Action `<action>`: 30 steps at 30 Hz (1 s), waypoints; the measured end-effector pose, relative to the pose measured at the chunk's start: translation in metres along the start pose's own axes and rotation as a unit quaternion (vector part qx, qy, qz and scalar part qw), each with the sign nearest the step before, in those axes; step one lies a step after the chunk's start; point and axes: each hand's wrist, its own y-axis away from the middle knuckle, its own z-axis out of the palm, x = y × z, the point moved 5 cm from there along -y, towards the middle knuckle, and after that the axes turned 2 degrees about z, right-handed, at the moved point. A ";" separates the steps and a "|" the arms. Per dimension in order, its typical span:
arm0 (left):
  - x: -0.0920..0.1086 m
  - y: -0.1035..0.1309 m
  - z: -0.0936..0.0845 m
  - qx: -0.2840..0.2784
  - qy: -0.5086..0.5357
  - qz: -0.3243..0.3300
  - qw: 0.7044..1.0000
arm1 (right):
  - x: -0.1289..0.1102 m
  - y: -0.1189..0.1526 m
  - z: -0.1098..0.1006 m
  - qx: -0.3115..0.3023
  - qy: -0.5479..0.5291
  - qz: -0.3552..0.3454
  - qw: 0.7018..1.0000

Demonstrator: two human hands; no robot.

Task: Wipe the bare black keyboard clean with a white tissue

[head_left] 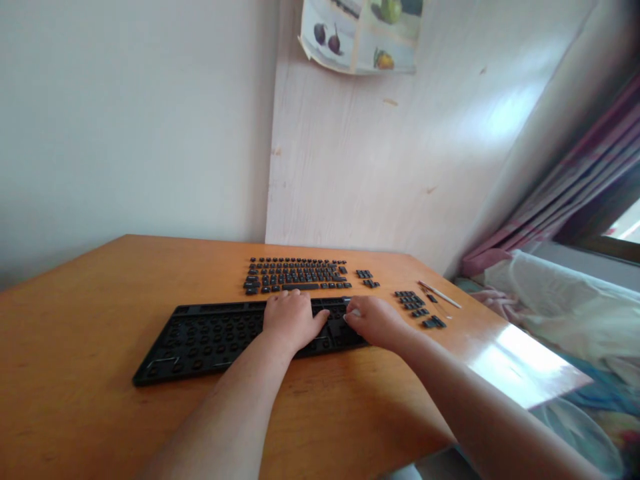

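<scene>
The black keyboard base point(215, 335), with its key sockets bare, lies on the wooden worktop point(85, 327). The left hand point(289, 317) rests across the base, thumb spread away from the other fingers; this grip is loose and wide. The right hand point(374, 320) is over the right part of the base, and its grip is closed around a small whitish piece point(353, 313), whose kind one cannot tell. Behind the base, dark keycaps point(300, 275) lie in rows; further groups lie to the right, near a thin white stick point(445, 297).
</scene>
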 end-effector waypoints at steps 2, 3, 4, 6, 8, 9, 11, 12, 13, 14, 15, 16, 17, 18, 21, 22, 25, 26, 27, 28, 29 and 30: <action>0.000 0.000 -0.001 0.001 0.000 -0.001 1.000 | -0.002 0.000 0.000 -0.006 -0.010 -0.008 1.000; 0.000 0.000 -0.001 -0.001 0.000 -0.002 1.000 | -0.003 0.000 0.001 -0.010 -0.019 -0.021 1.000; 0.000 0.000 -0.001 -0.002 0.001 -0.003 1.000 | -0.004 0.001 0.001 -0.014 -0.027 -0.031 0.999; 0.000 0.000 0.000 -0.003 0.005 -0.004 1.000 | -0.003 0.000 0.002 -0.014 -0.028 -0.030 0.999; -0.001 0.000 0.001 -0.002 0.007 -0.005 1.000 | 0.000 -0.001 0.003 -0.004 -0.024 -0.010 1.000; -0.001 -0.001 0.001 -0.002 0.007 -0.006 1.000 | 0.001 -0.002 0.003 -0.003 -0.026 -0.005 1.000; -0.002 -0.001 0.003 -0.004 0.007 -0.008 1.000 | -0.001 -0.001 0.005 -0.011 -0.038 -0.022 0.999; -0.002 -0.001 0.003 -0.005 0.007 -0.009 1.000 | -0.003 -0.001 0.006 -0.017 -0.045 -0.036 0.998; -0.002 -0.001 0.004 -0.006 0.006 -0.009 1.000 | -0.005 0.000 0.006 -0.020 -0.048 -0.045 0.998; -0.002 -0.001 0.004 -0.007 0.006 -0.010 1.000 | -0.006 0.000 0.006 -0.020 -0.046 -0.046 0.998; -0.002 -0.001 0.004 -0.006 0.005 -0.010 1.000 | -0.006 0.000 0.005 -0.015 -0.043 -0.040 0.998; -0.002 -0.001 0.004 -0.006 0.005 -0.009 1.000 | -0.007 0.000 0.004 -0.011 -0.039 -0.033 0.999; -0.002 -0.001 0.004 -0.005 0.006 -0.007 1.000 | -0.007 0.000 0.004 -0.009 -0.038 -0.029 0.999; -0.002 -0.001 0.004 -0.004 0.007 -0.005 1.000 | -0.008 0.000 0.004 -0.010 -0.040 -0.035 0.999; -0.002 -0.001 0.004 -0.010 0.014 -0.006 1.000 | -0.014 0.001 0.005 -0.022 -0.049 -0.072 0.996; -0.002 -0.001 0.004 -0.014 0.016 -0.009 1.000 | -0.014 0.001 0.005 -0.022 -0.046 -0.073 0.996; -0.002 0.000 0.004 -0.022 0.017 -0.015 1.000 | -0.014 0.001 0.004 -0.016 -0.037 -0.058 0.998; -0.002 0.000 0.003 -0.022 0.016 -0.016 1.000 | -0.015 0.002 0.003 -0.020 -0.038 -0.065 0.997; -0.002 0.000 0.003 -0.022 0.014 -0.016 1.000 | -0.017 0.003 0.003 -0.026 -0.042 -0.078 0.996; -0.001 0.000 0.002 -0.022 0.013 -0.016 1.000 | -0.019 0.004 0.003 -0.031 -0.045 -0.091 0.994; -0.001 0.000 0.002 -0.023 0.011 -0.016 1.000 | -0.020 0.006 0.003 -0.033 -0.046 -0.098 0.994; -0.001 0.000 0.002 -0.024 0.010 -0.015 1.000 | -0.021 0.007 0.003 -0.034 -0.044 -0.097 0.994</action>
